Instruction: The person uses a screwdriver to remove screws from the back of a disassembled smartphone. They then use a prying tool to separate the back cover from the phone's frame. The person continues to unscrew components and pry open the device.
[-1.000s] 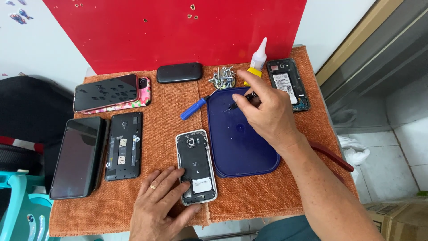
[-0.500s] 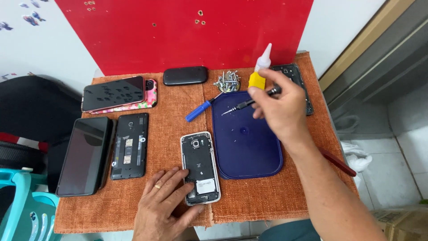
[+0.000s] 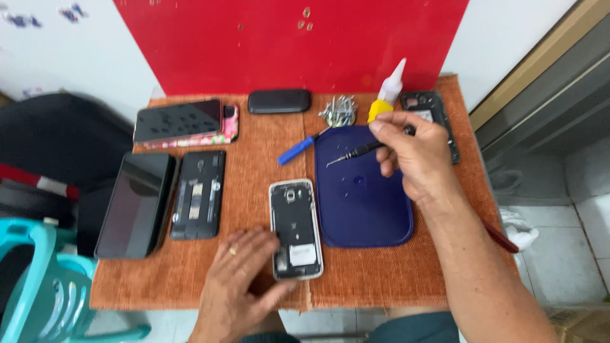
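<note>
**Screwdriver lifted over the blue tray, opened phone pinned below**

Compared with half a second ago: same grip, same places, only closer and lower in view.

Far left, a black tablet (image 3: pixel 135 204), then a black opened handset (image 3: pixel 198 194) on the orange woven mat (image 3: pixel 254 159). Left hand (image 3: pixel 241 286) flat, fingers spread, pressing the lower edge of the white-framed opened phone (image 3: pixel 295 228); long axis running away from the body, camera end farthest. Just right, touching or nearly so, the dark blue plastic tray (image 3: pixel 362 203). Above it, right hand (image 3: pixel 413 155) pinching a thin black screwdriver (image 3: pixel 352 154), tip aimed left and slightly down. Behind, a blue-handled tool (image 3: pixel 296 150), a pile of metal screws (image 3: pixel 338 109), a yellow glue bottle (image 3: pixel 386 95).
</note>
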